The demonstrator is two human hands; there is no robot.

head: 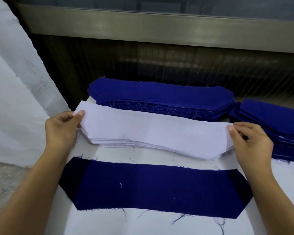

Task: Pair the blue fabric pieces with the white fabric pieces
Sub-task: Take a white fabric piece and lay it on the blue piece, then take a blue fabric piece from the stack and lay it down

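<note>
Table (143, 225); white stack (151, 131); blue piece (151, 189)

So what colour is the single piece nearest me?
The piece is plain dark blue; head view.

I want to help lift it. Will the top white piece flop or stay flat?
It probably flops: the top white piece is thin, and its near edge looks wavy. It is likely very light, since the left hand and right hand pinch just its ends.

Head view, downward, close over table (159, 160)
</note>
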